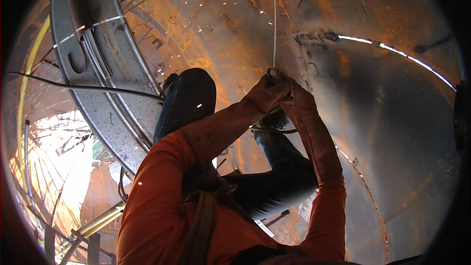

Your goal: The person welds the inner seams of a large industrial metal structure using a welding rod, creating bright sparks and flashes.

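Note:
My left hand (pixel 267 90) and my right hand (pixel 298 99), both in brown leather gauntlets, are closed together around the lower end of a thin welding electrode (pixel 274 32). The electrode holder is mostly hidden inside the gloves, so how the fingers share it is unclear. The electrode points straight away from me, and a bright arc glows at its far tip against the rusty curved steel plate (pixel 338 0). Sparks scatter to the left of it. Below my hands, a dark cable (pixel 274 130) loops toward my right forearm.
A grey metal plank (pixel 132 135) curves along the left, carrying a brown tube (pixel 80 10) with several rods (pixel 97 54) sticking out. A black cable (pixel 93 88) crosses it. My bent legs are beneath my arms. Light shines through a plate gap (pixel 392 49). A yellow hose (pixel 30 64) hangs far left.

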Available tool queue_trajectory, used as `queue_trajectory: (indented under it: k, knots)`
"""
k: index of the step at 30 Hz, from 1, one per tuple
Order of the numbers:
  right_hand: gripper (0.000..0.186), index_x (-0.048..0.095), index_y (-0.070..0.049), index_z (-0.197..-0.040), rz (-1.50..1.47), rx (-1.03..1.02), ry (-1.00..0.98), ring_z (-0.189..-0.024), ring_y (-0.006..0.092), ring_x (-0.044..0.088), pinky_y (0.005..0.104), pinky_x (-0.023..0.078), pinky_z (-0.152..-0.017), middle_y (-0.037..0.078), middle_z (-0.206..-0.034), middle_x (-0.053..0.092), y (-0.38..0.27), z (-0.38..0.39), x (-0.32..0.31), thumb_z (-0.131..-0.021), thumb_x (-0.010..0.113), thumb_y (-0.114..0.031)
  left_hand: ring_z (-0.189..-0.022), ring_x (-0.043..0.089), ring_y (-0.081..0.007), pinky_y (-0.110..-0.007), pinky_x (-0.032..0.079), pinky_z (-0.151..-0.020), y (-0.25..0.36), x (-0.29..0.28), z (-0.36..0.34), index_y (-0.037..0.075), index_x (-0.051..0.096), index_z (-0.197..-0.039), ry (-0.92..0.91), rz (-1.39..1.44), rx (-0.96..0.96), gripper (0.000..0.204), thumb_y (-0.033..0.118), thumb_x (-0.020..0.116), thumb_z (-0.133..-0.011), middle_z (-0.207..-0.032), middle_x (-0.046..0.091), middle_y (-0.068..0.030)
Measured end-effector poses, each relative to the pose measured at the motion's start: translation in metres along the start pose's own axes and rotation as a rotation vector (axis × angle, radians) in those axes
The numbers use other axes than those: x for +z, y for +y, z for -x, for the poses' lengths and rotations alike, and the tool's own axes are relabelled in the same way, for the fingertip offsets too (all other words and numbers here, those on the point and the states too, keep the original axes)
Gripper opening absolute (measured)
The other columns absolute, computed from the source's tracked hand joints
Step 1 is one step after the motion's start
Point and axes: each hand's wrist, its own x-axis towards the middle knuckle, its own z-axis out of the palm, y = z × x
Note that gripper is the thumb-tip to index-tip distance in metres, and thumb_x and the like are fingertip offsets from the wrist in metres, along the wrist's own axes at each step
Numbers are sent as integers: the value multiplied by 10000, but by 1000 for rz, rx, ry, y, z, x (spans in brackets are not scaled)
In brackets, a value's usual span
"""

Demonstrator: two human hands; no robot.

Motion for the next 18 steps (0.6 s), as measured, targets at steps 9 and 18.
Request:
queue_trajectory:
  k: [9, 18]
  knots:
    - [302, 674, 57, -1294, -45, -6, -69, -1116, 252, 720, 365, 571, -1054, 152, -1211, 742, 2, -6, 2, -1077, 647, -151, -1040, 655, -125, -304, 560, -893, 0, -1, -4, 90, 627, -1174, 83, -110, -12, 162, 127, 662, -1020, -1060, 632, -10]
    - [301, 672, 52, -1292, -26, 13, -74, -1114, 256, 723, 374, 575, -1049, 158, -1208, 742, 0, -8, 2, -1078, 646, -158, -962, 630, -105, -286, 538, -881, 5, 3, -2, 121, 643, -1141, 121, -575, 75, 120, 113, 651, -1021, -1024, 639, 0]
